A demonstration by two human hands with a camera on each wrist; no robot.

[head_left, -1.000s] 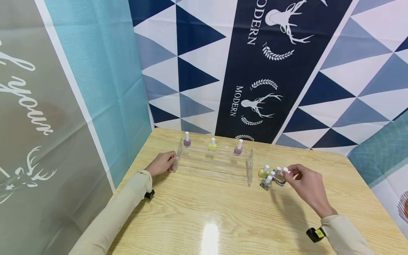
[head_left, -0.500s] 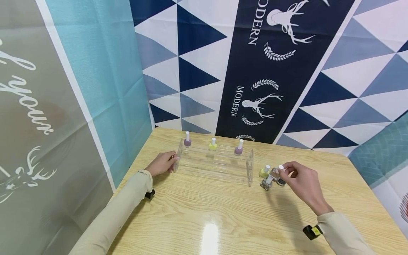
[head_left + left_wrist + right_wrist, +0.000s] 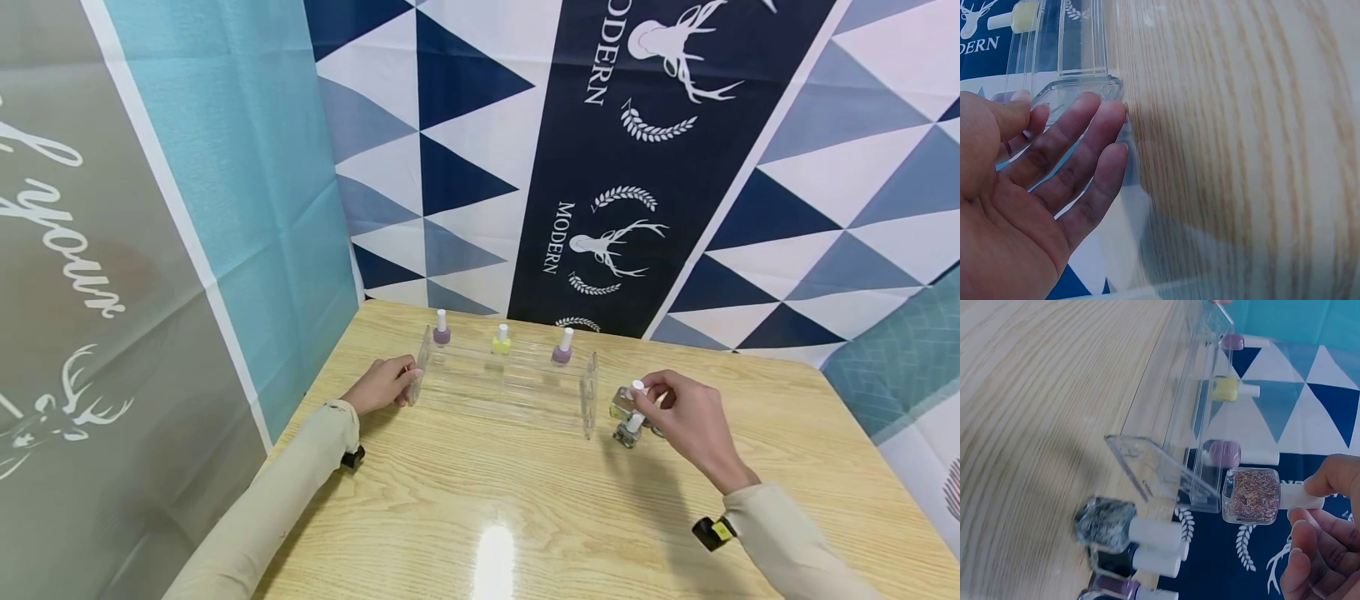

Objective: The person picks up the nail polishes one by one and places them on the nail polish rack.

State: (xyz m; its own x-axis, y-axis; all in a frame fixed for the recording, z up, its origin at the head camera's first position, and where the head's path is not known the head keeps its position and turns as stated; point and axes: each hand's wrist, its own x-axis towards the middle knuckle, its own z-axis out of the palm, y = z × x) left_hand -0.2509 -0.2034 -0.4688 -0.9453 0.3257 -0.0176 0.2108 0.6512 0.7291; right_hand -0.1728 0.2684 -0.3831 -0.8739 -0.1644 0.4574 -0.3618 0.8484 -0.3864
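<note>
My right hand (image 3: 688, 419) pinches the white cap of a nail polish bottle (image 3: 1252, 497) with coppery glitter, lifted above the other bottles. My left hand (image 3: 381, 385) holds the left end panel of a clear acrylic rack (image 3: 502, 408), thumb and fingers at its edge; the other fingers are loosely bent in the left wrist view. Along the rack's top tier stand a purple bottle (image 3: 441, 335), a yellow bottle (image 3: 500, 344) and another purple bottle (image 3: 561, 354). Right of the rack, a silvery glitter bottle (image 3: 1107, 522) stands among others, partly hidden in the head view.
Near the silvery bottle are a dark bottle (image 3: 1113, 561) and a purple one (image 3: 1116, 586). The wooden table (image 3: 420, 500) meets a patterned cloth backdrop (image 3: 457, 233) behind and another cloth (image 3: 262, 208) at the left.
My right hand has lifted the glitter bottle from the group and moved it left towards the rack. My left hand has stayed at the rack's left end.
</note>
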